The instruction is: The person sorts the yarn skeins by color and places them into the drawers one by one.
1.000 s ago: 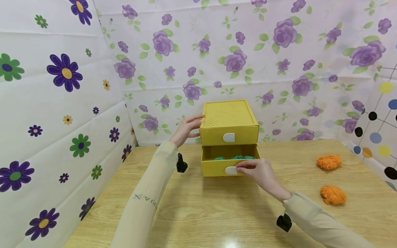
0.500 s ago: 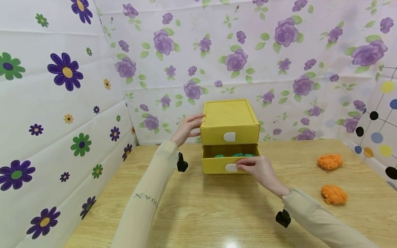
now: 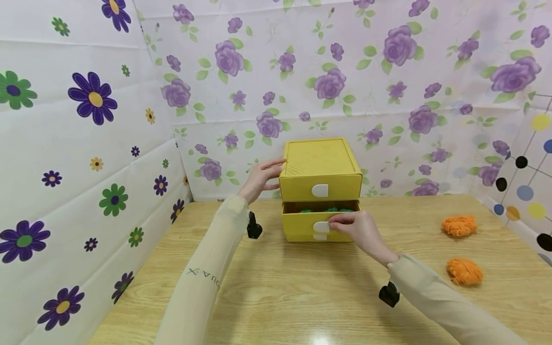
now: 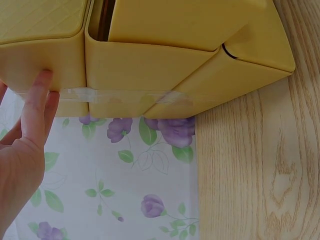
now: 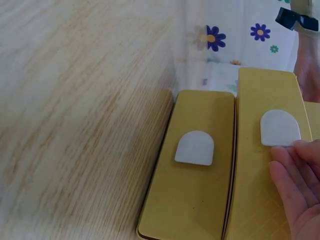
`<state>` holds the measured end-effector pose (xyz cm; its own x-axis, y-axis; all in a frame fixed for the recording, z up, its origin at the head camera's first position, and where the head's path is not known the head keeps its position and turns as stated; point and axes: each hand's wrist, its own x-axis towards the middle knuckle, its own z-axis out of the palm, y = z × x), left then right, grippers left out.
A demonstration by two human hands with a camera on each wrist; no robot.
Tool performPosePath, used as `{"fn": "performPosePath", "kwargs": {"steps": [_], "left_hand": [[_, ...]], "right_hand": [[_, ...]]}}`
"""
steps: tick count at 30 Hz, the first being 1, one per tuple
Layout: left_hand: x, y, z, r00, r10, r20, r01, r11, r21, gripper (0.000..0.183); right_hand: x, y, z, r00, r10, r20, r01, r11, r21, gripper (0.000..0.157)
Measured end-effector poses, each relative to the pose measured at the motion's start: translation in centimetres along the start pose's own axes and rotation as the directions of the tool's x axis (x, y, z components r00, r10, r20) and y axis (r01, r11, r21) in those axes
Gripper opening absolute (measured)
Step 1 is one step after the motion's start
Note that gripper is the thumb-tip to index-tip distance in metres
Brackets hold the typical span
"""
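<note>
Yellow-fronted, the middle drawer juts partway from its three-tier cabinet on the bench, green bundles just showing behind its front. The right hand pinches its white tab; the left hand, fingers extended, touches the cabinet's side by the top drawer. Two orange yarn bundles lie well to the right. An off-centre push or pull could skew the drawer and jam it; a high-riding green bundle might snag under the top drawer, and too light a brace could let the cabinet slide.
</note>
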<state>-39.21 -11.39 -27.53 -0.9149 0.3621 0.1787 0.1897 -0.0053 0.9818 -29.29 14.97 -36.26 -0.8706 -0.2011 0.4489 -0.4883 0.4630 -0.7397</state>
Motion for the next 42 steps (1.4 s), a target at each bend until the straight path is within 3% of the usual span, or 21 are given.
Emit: {"fn": "performPosePath", "kwargs": {"steps": [6, 12, 19, 42], "left_hand": [[-1.0, 1.0, 0.4, 1.0, -0.009, 0.018, 0.009, 1.0, 0.018, 0.042], [0.3, -0.4, -0.1, 1.0, 0.015, -0.006, -0.015, 1.0, 0.016, 0.039], [-0.9, 1.0, 0.4, 1.0, 0.004, 0.018, -0.004, 0.999, 0.033, 0.041], [-0.9, 1.0, 0.5, 1.0, 0.004, 0.013, -0.005, 1.0, 0.028, 0.042]], "right_hand": [[0.7, 0.4, 0.1, 1.0, 0.009, -0.008, -0.009, 1.0, -0.016, 0.009], [1.3, 0.8, 0.2, 1.0, -0.015, -0.025, 0.015, 1.0, -0.018, 0.008], [1.9, 1.1, 0.2, 1.0, 0.001, -0.019, -0.002, 1.0, -0.023, 0.009], [3.2, 1.5, 0.6, 0.998, -0.003, -0.056, -0.001, 0.998, -0.063, 0.008]]}}
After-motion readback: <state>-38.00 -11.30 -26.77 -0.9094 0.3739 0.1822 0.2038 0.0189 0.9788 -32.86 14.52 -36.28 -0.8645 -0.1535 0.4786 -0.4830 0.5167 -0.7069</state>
